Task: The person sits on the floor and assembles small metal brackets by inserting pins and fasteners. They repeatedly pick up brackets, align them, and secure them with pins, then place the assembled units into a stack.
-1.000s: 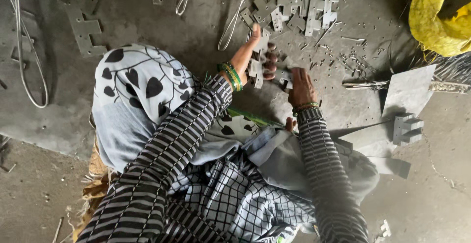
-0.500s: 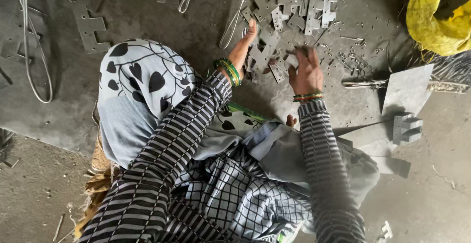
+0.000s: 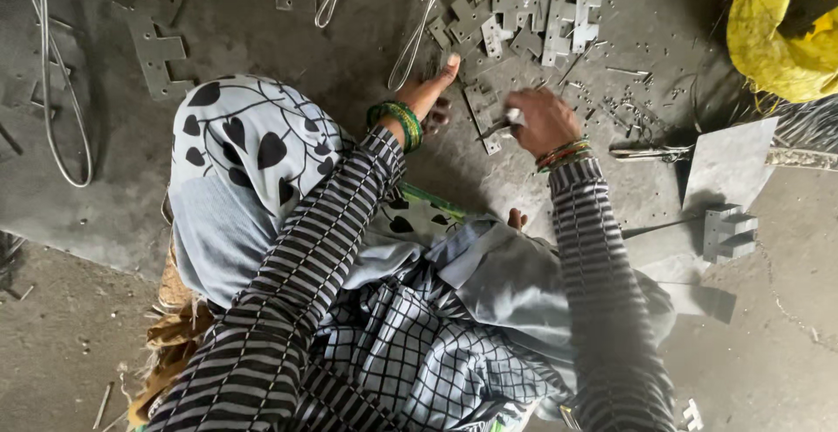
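At the far left we see a loop of wire (image 3: 52,92) lying on the grey floor (image 3: 105,222), and just beside it a flat notched metal plate (image 3: 157,52). Next comes our knee under a pale cloth with black leaf shapes (image 3: 236,153).

Our left hand (image 3: 432,96) reaches forward from a striped sleeve (image 3: 340,214), with green bangles (image 3: 400,125) at the wrist. The fingers are stretched out and partly spread, the tips pressing on the floor, and they close on nothing that we can see. Just to the right of this hand lies a small grey metal bracket (image 3: 483,113), between our two hands and touching the floor.

Our right hand (image 3: 543,122) is curled into a loose fist above the right edge of this bracket. It grips a small thin tool (image 3: 504,123) whose tip rests on the bracket; we cannot tell what kind of tool it is. Coloured bangles (image 3: 560,154) sit at this wrist.

Above both hands there is a pile of similar brackets (image 3: 532,9), near but apart from the one in work. Around the bracket the floor is open only in a narrow band, with small metal scraps scattered to the right.

Further right a flat grey sheet (image 3: 729,166) lies, with a small stepped metal block (image 3: 729,233) at its lower edge. In the top right corner is a yellow bag (image 3: 772,35), well apart from the hands.
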